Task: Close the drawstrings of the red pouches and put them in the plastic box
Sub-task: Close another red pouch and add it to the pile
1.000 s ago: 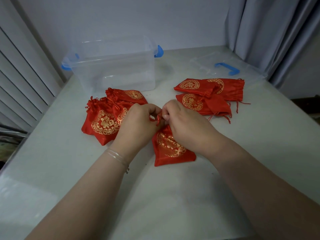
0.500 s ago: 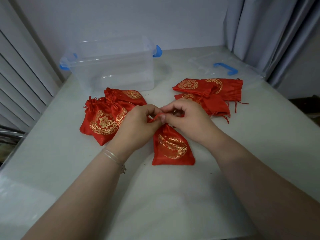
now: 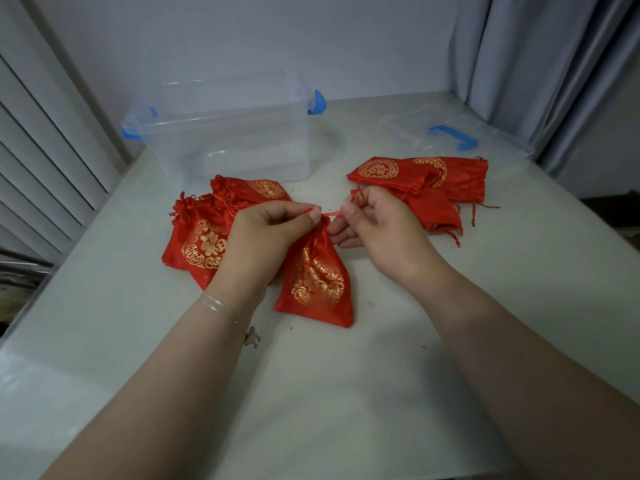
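A red pouch with gold print lies on the white table in front of me, its mouth gathered tight. My left hand pinches one end of its red drawstring and my right hand pinches the other end, the cord stretched between them. To the left lies a pile of pouches with closed mouths. To the right lies a pile of flat, open pouches. The clear plastic box with blue latches stands behind the left pile, with no pouch inside.
The box's clear lid with a blue handle lies at the back right. Grey curtains hang at the right, white slatted panels at the left. Bare table stretches toward me.
My hands have moved apart, drawing the string out sideways. The pouch's mouth has cinched shut and the pouch has shifted slightly.
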`<state>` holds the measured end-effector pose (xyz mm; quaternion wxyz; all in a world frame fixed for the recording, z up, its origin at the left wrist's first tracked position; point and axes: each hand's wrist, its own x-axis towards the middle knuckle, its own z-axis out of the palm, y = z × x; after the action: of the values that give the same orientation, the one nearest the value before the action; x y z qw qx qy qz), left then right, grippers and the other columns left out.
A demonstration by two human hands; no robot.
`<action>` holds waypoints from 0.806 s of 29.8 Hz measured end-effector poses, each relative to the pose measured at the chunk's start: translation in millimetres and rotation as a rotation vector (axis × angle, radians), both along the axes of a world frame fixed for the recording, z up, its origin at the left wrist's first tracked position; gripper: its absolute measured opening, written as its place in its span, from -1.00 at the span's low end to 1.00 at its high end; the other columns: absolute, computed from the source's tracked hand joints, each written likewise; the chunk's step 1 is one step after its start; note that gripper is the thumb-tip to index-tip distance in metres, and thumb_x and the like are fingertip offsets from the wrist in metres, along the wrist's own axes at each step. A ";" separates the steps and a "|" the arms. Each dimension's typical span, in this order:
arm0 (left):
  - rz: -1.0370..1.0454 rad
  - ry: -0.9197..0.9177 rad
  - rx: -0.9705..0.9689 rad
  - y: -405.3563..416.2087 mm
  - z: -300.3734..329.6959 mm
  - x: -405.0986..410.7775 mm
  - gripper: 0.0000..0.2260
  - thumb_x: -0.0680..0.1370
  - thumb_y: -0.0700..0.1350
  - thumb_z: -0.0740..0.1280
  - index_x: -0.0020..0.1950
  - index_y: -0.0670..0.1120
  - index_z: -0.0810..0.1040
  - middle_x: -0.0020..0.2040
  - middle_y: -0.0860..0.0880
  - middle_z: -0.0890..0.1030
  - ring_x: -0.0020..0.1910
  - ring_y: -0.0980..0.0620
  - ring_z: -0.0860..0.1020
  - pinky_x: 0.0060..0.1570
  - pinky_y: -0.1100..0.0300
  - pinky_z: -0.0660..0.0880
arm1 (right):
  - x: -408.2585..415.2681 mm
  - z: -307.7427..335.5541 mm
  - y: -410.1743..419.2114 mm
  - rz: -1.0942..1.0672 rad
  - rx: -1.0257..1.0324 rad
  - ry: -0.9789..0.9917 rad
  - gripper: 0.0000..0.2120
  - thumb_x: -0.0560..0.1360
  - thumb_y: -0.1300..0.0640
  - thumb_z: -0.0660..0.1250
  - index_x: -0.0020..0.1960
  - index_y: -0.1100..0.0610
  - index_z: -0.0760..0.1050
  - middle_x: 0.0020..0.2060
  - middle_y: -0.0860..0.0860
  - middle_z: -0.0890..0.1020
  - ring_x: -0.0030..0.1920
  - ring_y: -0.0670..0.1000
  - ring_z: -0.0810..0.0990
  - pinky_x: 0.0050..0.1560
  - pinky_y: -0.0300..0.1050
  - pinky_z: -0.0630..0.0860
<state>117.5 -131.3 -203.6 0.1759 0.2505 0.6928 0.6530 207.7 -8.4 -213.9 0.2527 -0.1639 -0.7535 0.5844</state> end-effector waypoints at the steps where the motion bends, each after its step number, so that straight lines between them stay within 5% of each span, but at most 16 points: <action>1: 0.013 -0.025 0.003 -0.8 0.3 -1.2 -0.96 0.43 -0.18 0.47 -0.14 -0.08 0.68 -0.28 0.03 0.68 -0.28 0.18 0.60 -0.24 0.36 0.51 | 0.7 -1.1 -0.6 -0.003 0.122 0.008 -0.88 0.60 0.21 0.18 -0.12 0.10 0.38 -0.24 -0.02 0.63 -0.23 -0.08 0.66 -0.13 -0.16 0.61; 5: -0.018 -0.104 -0.039 -5.4 1.5 -9.5 -0.93 0.43 -0.21 0.46 -0.10 -0.12 0.69 -0.22 -0.05 0.71 -0.21 0.09 0.64 -0.12 0.27 0.56 | 5.1 -1.5 -1.8 0.028 0.569 0.043 -0.87 0.57 0.15 0.23 -0.03 0.23 0.45 -0.11 0.01 0.57 -0.07 -0.05 0.54 -0.02 -0.11 0.48; 8: -0.066 -0.162 -0.048 -7.5 3.7 -12.7 -0.94 0.42 -0.26 0.44 -0.13 -0.13 0.67 -0.30 -0.01 0.68 -0.29 0.14 0.61 -0.21 0.32 0.53 | 4.8 0.1 -0.9 0.092 0.671 0.077 -0.90 0.53 0.14 0.26 -0.06 0.19 0.47 -0.07 0.03 0.53 -0.06 -0.07 0.49 -0.06 -0.29 0.40; 11: -0.090 -0.141 -0.059 -7.7 5.2 -13.7 -0.94 0.43 -0.29 0.43 -0.16 -0.14 0.64 -0.36 0.02 0.64 -0.36 0.18 0.57 -0.30 0.37 0.47 | 7.6 2.1 -0.7 0.106 0.574 0.095 -0.95 0.53 0.15 0.28 -0.06 0.12 0.49 -0.03 -0.01 0.56 -0.01 -0.10 0.52 -0.03 -0.32 0.42; 15: -0.152 -0.090 -0.044 -7.2 5.8 -10.3 -0.92 0.45 -0.30 0.42 -0.16 -0.13 0.62 -0.31 -0.04 0.63 -0.34 0.14 0.58 -0.29 0.37 0.47 | 11.3 9.3 1.1 0.128 0.139 0.223 -0.81 0.61 0.18 0.14 0.10 0.21 0.49 0.01 -0.05 0.63 0.07 -0.20 0.57 0.03 -0.31 0.46; 19: -0.226 -0.020 0.008 -6.6 6.5 -4.9 -0.90 0.47 -0.33 0.39 -0.08 -0.16 0.57 -0.27 -0.06 0.59 -0.30 0.14 0.58 -0.28 0.38 0.48 | 2.0 -1.5 7.5 0.174 0.184 0.003 -0.85 0.56 0.25 0.25 0.05 0.06 0.53 -0.08 -0.10 0.62 0.00 -0.14 0.59 0.07 -0.21 0.49; 24: -0.181 0.184 -0.050 -6.9 5.1 -2.8 -0.90 0.45 -0.26 0.44 -0.06 -0.13 0.61 -0.21 -0.04 0.57 -0.20 0.10 0.56 -0.15 0.33 0.51 | 3.5 0.0 11.3 0.163 0.047 -0.088 -0.89 0.56 0.24 0.26 -0.09 0.18 0.55 -0.23 0.07 0.64 -0.23 -0.09 0.61 -0.11 -0.26 0.56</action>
<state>114.7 -138.2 -198.6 0.1760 0.3661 0.6967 0.5912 211.2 2.9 -213.8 0.1748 -0.1213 -0.7882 0.5774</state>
